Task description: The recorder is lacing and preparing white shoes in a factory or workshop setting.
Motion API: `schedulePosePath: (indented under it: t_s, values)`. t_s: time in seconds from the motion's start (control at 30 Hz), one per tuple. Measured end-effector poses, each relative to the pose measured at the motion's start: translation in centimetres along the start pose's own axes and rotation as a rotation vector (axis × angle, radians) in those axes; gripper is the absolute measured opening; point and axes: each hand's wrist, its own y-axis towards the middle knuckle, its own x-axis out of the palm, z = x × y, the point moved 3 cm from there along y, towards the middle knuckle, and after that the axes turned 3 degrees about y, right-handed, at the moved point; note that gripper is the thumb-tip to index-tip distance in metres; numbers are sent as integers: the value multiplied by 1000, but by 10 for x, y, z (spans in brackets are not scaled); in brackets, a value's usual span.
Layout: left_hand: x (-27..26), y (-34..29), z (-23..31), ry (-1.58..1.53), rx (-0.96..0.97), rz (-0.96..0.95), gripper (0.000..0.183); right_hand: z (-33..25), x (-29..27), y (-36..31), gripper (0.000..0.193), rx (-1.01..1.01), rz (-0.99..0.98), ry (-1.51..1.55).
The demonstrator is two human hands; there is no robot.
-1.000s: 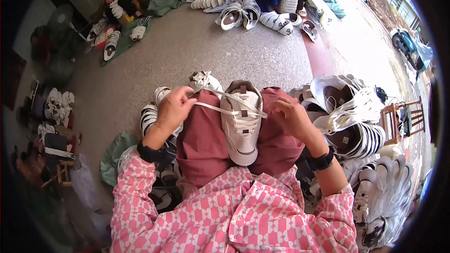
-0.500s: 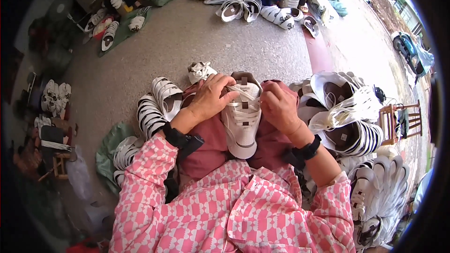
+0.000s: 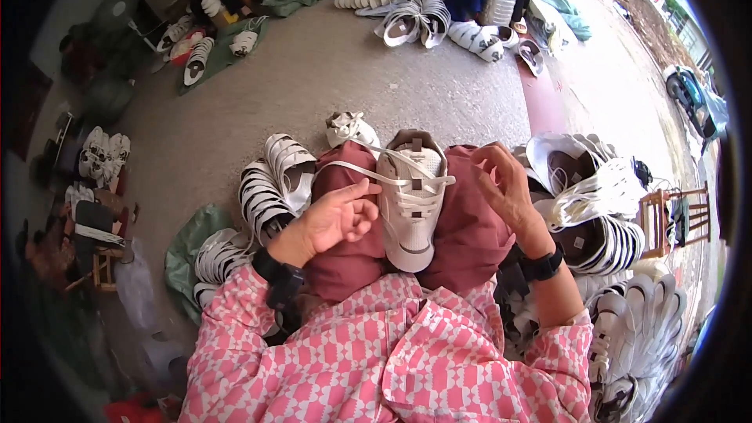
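A white sneaker (image 3: 409, 223) sits between my knees, its toe toward me and its brown-lined collar away from me. White lace (image 3: 416, 199) crosses its lower front. A looser lace (image 3: 352, 165) arcs out over my left knee, and another end sticks out on the shoe's right side. Just left of the sneaker, my left hand (image 3: 338, 215) is empty with loosely curled fingers, the forefinger reaching toward the shoe's side. My right hand (image 3: 507, 192) is raised over my right knee, apart from the shoe, its bent fingers spread and nothing seen in them.
Stacked white shoe uppers (image 3: 274, 180) lie by my left knee, more uppers (image 3: 599, 235) and a bundle of white laces (image 3: 599, 192) on my right. Another laced shoe (image 3: 350, 128) lies beyond my left knee. A wooden chair (image 3: 677, 215) stands at right. People sit among shoes at the far side.
Both hands have come off the upper part of the shoe. My left hand dropped toward me and turned palm up; my right moved off to the right. The lace now lies loose.
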Motion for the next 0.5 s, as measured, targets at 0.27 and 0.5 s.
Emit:
schedulePosePath:
  t_s: [0.27, 0.5]
  values:
    - [-24, 13, 20, -416, 482, -69, 21, -33, 30, 26, 9, -75, -86, -39]
    - [-112, -51, 47, -426, 771, 155, 21, -16, 21, 20, 9, 26, -104, -157]
